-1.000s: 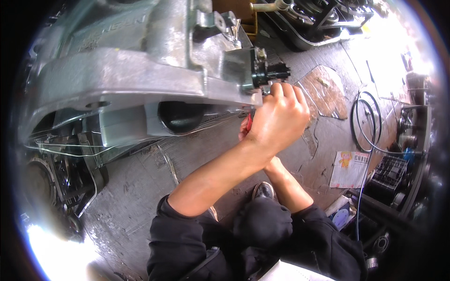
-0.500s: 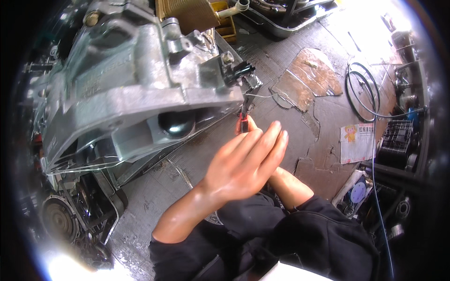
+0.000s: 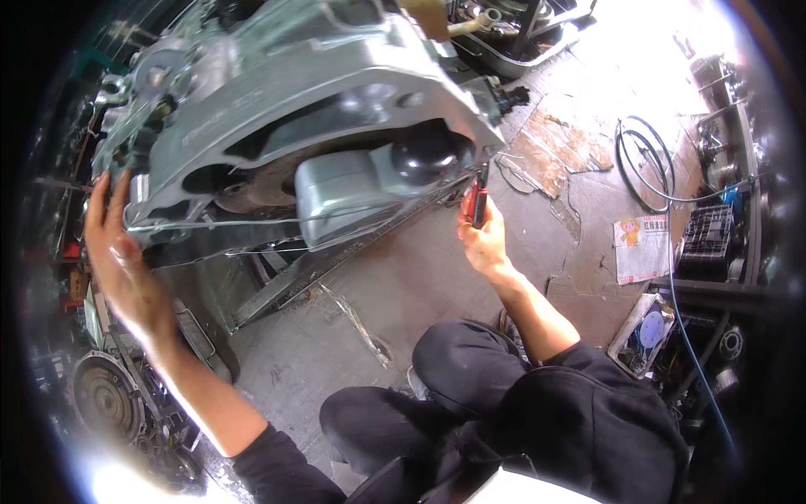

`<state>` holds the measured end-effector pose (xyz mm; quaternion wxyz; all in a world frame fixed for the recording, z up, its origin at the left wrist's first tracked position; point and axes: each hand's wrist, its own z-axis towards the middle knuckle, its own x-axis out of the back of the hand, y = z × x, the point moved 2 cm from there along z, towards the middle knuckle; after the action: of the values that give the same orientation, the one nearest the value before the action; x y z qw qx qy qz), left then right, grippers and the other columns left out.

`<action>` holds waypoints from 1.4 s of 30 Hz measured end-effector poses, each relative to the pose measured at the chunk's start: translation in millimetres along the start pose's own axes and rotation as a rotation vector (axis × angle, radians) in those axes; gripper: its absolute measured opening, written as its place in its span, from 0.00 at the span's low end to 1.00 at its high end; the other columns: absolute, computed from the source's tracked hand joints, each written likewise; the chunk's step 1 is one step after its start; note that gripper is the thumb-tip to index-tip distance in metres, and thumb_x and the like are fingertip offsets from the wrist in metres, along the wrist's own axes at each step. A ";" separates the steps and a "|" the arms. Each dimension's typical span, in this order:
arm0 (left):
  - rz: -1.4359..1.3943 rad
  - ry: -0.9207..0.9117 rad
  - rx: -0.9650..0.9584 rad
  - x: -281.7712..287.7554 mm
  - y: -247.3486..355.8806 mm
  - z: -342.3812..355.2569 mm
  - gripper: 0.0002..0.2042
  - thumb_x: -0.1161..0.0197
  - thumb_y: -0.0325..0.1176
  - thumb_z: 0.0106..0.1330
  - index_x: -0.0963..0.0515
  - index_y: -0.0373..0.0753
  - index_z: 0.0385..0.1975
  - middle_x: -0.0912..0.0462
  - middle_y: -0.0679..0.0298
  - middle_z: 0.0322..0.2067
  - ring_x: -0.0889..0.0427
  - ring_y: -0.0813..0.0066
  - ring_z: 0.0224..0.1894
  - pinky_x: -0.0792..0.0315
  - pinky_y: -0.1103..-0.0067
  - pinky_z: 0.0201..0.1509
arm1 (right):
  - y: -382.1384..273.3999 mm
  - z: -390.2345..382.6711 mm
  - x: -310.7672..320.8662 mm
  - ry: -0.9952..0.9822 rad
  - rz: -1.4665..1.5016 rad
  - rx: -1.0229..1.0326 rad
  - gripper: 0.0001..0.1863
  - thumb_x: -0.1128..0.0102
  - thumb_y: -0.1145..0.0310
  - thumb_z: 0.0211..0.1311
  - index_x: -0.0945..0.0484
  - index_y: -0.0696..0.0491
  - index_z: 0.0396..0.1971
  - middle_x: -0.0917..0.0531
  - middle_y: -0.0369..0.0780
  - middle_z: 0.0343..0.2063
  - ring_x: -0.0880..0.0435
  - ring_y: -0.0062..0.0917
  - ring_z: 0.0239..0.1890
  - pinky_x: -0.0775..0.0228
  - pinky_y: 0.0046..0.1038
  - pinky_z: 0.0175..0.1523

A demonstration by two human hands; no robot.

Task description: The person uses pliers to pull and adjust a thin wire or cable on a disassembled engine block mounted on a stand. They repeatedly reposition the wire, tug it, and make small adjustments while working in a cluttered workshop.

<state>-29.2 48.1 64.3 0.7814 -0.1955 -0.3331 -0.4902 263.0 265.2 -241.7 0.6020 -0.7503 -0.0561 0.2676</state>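
Note:
A large cast-metal gearbox housing point(image 3: 277, 109) fills the upper left, its open side facing me. Inside that opening are a rounded black part point(image 3: 428, 155) and a smooth grey part point(image 3: 336, 189). My left hand point(image 3: 126, 260) reaches to the housing's left end, fingers stretched out, the tips at its edge; it holds nothing. By the housing's right corner, my right hand point(image 3: 483, 239) is closed round what look like pliers point(image 3: 480, 206) with red-and-black handles. Their dark tip points up toward the corner, and I cannot tell whether it touches the metal.
The housing rests over a metal frame point(image 3: 277, 294). Flattened cardboard point(image 3: 562, 134) and a printed sheet point(image 3: 642, 248) lie on the floor. Coiled black cable point(image 3: 646, 160) is at the right, near racks of parts. A round disc-shaped part point(image 3: 107, 395) stands at the lower left, a metal tray point(image 3: 512, 55) at the back.
My left hand has swung from in front of my right hand out to the housing's left end. The view has shifted, showing more of the housing's opening. My right hand still grips the pliers.

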 end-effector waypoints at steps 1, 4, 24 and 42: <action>-0.104 0.071 0.039 -7.8 2.4 -8.8 0.42 0.72 0.70 0.75 0.19 0.43 0.60 0.28 0.56 0.68 0.35 0.55 0.73 0.45 0.59 0.77 | 1.2 0.8 -1.9 0.016 -0.008 0.016 0.14 0.49 0.85 0.47 0.30 0.51 0.33 0.30 0.31 0.27 0.31 0.15 0.26 0.38 0.20 0.28; -0.183 0.094 0.022 -12.5 6.4 -17.1 0.38 0.66 0.65 0.79 0.23 0.36 0.62 0.29 0.54 0.68 0.32 0.57 0.71 0.44 0.64 0.75 | 5.3 0.7 -5.6 0.078 -0.055 0.068 0.13 0.50 0.85 0.49 0.30 0.51 0.32 0.30 0.29 0.25 0.32 0.13 0.25 0.39 0.19 0.27; -0.282 0.172 0.141 -20.2 25.9 -16.4 0.36 0.66 0.62 0.80 0.15 0.38 0.49 0.33 0.59 0.71 0.31 0.66 0.70 0.38 0.67 0.71 | 24.0 -3.8 -40.2 0.329 -0.027 0.114 0.12 0.46 0.83 0.46 0.30 0.51 0.30 0.31 0.29 0.25 0.32 0.16 0.28 0.37 0.21 0.34; -0.744 -0.230 -0.232 -62.2 210.1 -89.6 0.17 0.35 0.19 0.68 0.21 0.30 0.57 0.21 0.50 0.55 0.15 0.59 0.50 0.14 0.76 0.47 | 3.5 -17.8 -62.7 0.370 -0.135 0.240 0.15 0.41 0.78 0.52 0.25 0.55 0.43 0.22 0.33 0.24 0.23 0.18 0.28 0.27 0.26 0.34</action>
<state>170.0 124.1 -38.5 0.4812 -0.2019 -0.4090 -0.7486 217.2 223.2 -221.7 0.7033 -0.7043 0.0375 0.0892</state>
